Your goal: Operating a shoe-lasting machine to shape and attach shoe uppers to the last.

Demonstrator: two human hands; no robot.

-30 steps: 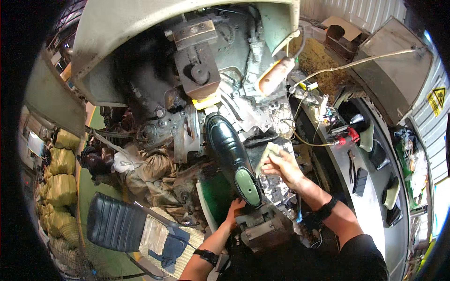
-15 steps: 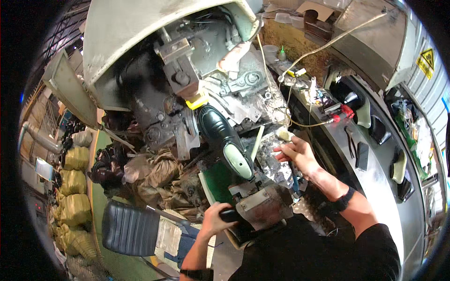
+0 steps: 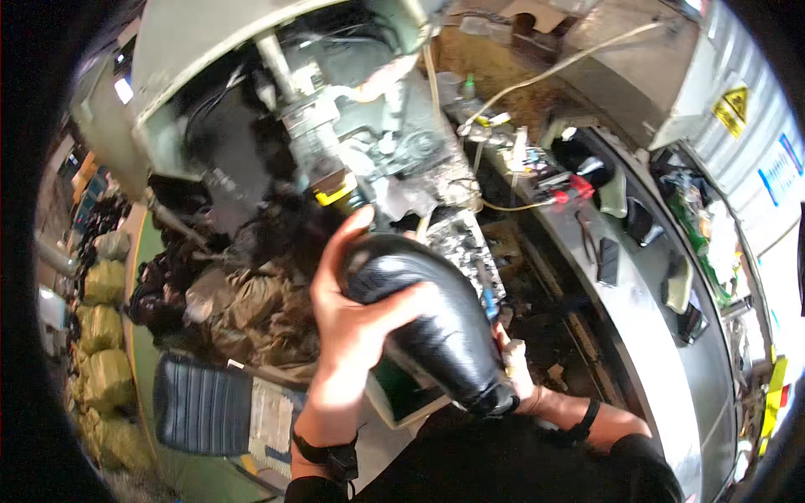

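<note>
A glossy black leather shoe (image 3: 444, 314) is held up close in front of me, tilted from upper left to lower right. My left hand (image 3: 348, 323) is closed around its upper end, with the thumb across the leather and fingers along the far side. At the lower right my right hand (image 3: 521, 373) grips the shoe's side near its other end; part of those fingers is hidden behind it. Beyond the shoe stands a grimy machine (image 3: 386, 151) with a yellow-edged clamp block (image 3: 337, 191), which no longer has a shoe under it.
Crumpled brown cloth (image 3: 247, 306) lies left of the machine, above a black-backed chair (image 3: 201, 407). To the right, a curved metal bench (image 3: 625, 327) carries a phone (image 3: 609, 261), pliers (image 3: 587, 235) and several shoe parts. Yellow sacks (image 3: 105, 377) line the far left.
The black shoe has come off the machine and toward me, into both hands. My left hand has left the machine's dark knob; my right hand has moved down to the shoe.
</note>
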